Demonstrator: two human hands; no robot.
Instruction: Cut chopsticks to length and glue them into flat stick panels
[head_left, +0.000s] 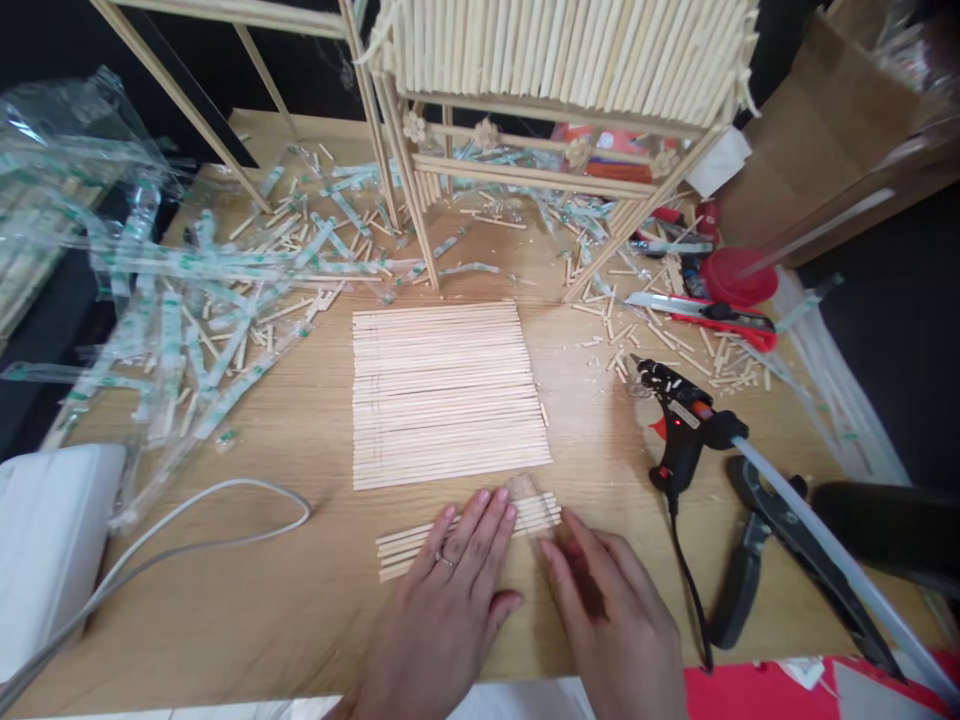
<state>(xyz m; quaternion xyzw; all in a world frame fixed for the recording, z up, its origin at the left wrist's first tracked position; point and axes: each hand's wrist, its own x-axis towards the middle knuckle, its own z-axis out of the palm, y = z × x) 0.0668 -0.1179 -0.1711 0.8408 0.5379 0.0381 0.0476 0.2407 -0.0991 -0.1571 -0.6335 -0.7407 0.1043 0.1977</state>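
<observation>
My left hand [461,590] lies flat, fingers stretched out, across a small row of thin wooden sticks [401,550]. It presses them to the table, and a ring is on one finger. My right hand [615,600] is at the right end of that row, fingers bent, thumb and forefinger apart. Its forefinger touches or nearly touches the stick ends; the other fingers are partly hidden. A clear strip [523,488] seems to lie over the sticks between the hands. Just beyond lies a wider panel of sticks [450,390] set side by side.
A glue gun [679,415] with a lit red light lies at right, beside black-handled cutters [750,560] and a utility knife [705,308]. A stick-built structure [555,60] stands behind. Plastic wrappers [172,330] and offcuts litter the back. A white cable [225,487] loops at left.
</observation>
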